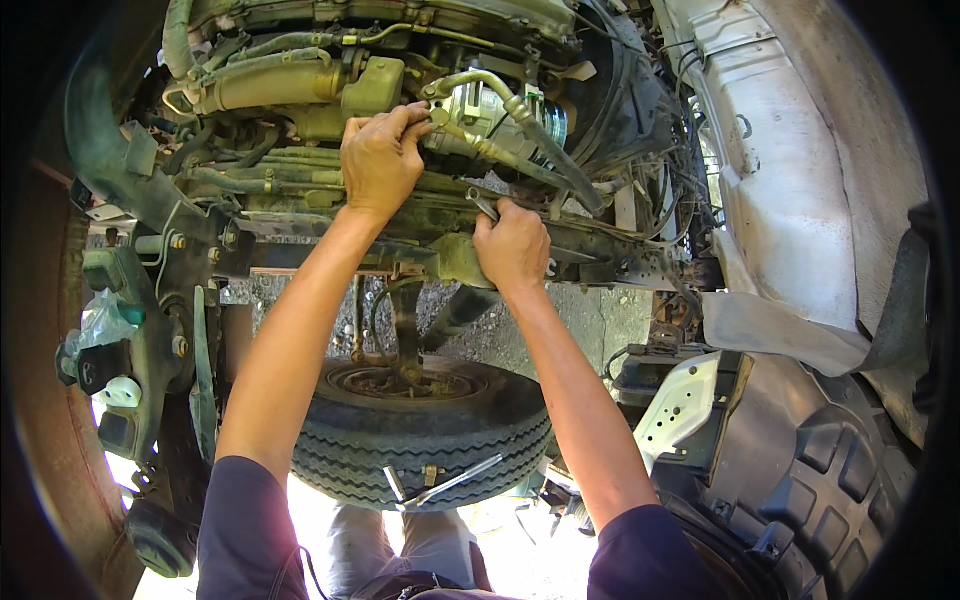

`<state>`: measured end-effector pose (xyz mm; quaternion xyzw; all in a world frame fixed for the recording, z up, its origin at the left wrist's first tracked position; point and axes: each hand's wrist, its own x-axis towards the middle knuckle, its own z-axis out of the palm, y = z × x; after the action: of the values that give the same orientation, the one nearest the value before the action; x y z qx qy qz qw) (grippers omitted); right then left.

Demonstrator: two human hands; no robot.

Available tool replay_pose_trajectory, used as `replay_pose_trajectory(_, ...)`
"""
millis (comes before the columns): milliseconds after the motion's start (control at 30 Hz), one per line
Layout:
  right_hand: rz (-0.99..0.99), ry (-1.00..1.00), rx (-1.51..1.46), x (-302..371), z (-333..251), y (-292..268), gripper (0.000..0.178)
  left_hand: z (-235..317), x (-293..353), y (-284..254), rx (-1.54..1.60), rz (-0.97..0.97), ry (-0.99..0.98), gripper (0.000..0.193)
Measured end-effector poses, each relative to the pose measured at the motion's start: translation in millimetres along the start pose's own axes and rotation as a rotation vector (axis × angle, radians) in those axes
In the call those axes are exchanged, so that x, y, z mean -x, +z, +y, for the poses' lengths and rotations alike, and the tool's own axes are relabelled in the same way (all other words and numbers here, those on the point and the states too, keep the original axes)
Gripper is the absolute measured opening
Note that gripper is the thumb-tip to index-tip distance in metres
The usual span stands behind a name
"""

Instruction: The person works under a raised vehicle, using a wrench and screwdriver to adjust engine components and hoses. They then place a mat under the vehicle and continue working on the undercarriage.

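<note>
Beneath a raised vehicle body, among grimy hoses and frame rails, a silver compressor (490,115) is touched by the left hand (380,160), whose fingers are curled against its front edge. A metal wrench (483,205) is gripped in the closed right hand (512,248) just below it, against the dusty crossmember (600,245). Lower down, a worn tyre (420,440) is seen (a bent metal rod (445,485) lies across its tread) over sunlit gravel ground (590,320).

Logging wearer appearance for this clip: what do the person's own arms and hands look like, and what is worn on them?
Both hands, left hand and right hand, are bare, with no gloves, rings or watch visible. The forearms are uncovered; dark navy short sleeves end just above the elbows on both arms.
</note>
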<state>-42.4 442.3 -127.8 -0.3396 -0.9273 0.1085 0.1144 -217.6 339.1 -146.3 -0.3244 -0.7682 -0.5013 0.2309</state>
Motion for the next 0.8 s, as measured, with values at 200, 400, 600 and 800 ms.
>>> replay_pose_trajectory(200,0.006,-0.005,-0.014,-0.5,0.9,-0.4,0.024,-5.3,1.2,-5.6,-0.008,0.009,0.007,0.014)
replay_pose_trajectory(400,0.021,-0.006,-0.014,-0.3,2.7,2.1,0.024,-4.1,3.3,-1.5,0.048,0.016,0.003,0.021)
replay_pose_trajectory(600,0.03,-0.009,-0.027,-1.0,0.9,1.2,0.024,-3.5,5.3,-6.5,-0.026,-0.039,-0.025,0.015)
replay_pose_trajectory(800,0.012,0.003,-0.018,-0.1,1.3,1.3,0.023,-4.7,1.4,0.0,0.072,0.025,0.047,0.021)
